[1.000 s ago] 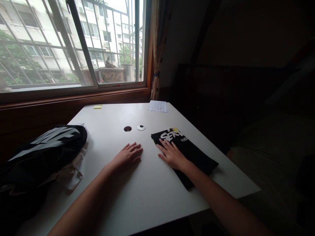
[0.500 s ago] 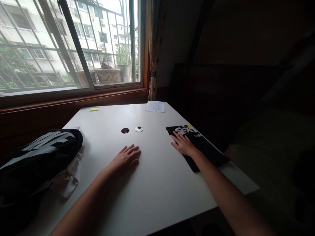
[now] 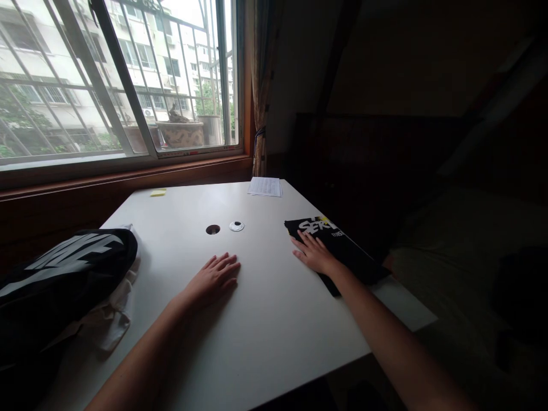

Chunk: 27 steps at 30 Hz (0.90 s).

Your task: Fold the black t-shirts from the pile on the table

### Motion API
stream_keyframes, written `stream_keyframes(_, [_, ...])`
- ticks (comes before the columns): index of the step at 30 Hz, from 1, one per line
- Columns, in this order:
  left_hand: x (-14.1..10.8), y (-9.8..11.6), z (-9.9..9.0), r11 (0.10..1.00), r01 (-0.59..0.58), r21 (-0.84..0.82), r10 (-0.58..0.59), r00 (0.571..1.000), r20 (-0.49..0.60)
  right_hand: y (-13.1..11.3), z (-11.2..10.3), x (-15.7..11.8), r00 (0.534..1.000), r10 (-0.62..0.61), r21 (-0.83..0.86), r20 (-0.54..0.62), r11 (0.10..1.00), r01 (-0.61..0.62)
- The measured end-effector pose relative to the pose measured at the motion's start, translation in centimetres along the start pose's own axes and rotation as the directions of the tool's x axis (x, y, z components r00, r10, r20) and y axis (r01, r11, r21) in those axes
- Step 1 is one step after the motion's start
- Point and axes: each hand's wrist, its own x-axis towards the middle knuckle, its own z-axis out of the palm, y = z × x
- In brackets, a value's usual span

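A folded black cloth (image 3: 359, 260) with white lettering and a yellow print lies near the right edge of the white table (image 3: 265, 319). My right hand (image 3: 314, 253) rests on its left part, palm down, fingers spread. My left hand (image 3: 214, 275) lies flat near the middle of the table, fingers apart, holding nothing. At the left is a pile of clothing (image 3: 72, 268), black with large grey lettering on top and pale cloth under it.
Beyond my left hand are a round hole (image 3: 213, 229) and a round white cap (image 3: 237, 226). Papers (image 3: 265, 186) and a yellow note (image 3: 158, 193) lie at the far edge. Behind the table stand a barred window and a tied curtain (image 3: 259, 137).
The view has shifted slightly, so the table and everything on it appear a little further left. Both hands stay in about the same places on the table and cloth.
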Motion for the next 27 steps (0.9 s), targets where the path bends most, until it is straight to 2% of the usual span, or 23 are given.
stream_keyframes(4, [0.0,-0.1,0.1,1.000,0.002,0.000,-0.002,1.000,0.015,-0.9,-0.4,-1.4,0.999,-0.043,0.062,-0.016,0.997,0.044])
stream_keyframes(8, [0.0,0.0,-0.1,1.000,0.007,0.000,-0.007,1.000,0.021,-0.4,-1.3,-2.8,0.993,-0.105,0.340,-0.063,0.933,0.120])
stream_keyframes(11, [-0.1,0.1,-0.2,1.000,0.010,0.008,-0.010,0.999,0.030,2.0,-1.6,-3.7,0.981,0.017,0.490,-0.196,0.868,0.083])
stream_keyframes(14, [-0.1,0.2,-0.3,1.000,0.006,0.005,-0.006,1.000,0.026,5.4,-0.8,-4.6,0.937,0.175,0.358,-0.301,0.932,-0.059])
stream_keyframes(18, [-0.1,0.2,-0.3,1.000,0.005,-0.006,-0.005,1.000,0.017,8.5,1.1,-5.7,0.951,0.289,0.112,-0.107,0.954,-0.277])
stream_keyframes(21, [-0.1,0.1,-0.3,1.000,0.004,-0.015,-0.004,1.000,0.007,8.9,1.8,-6.0,0.949,0.313,0.061,-0.029,0.948,-0.311])
stream_keyframes(27, [-0.1,0.1,-0.2,1.000,-0.006,-0.019,0.006,1.000,-0.004,8.5,1.6,-5.8,0.947,0.321,0.043,-0.007,0.946,-0.320])
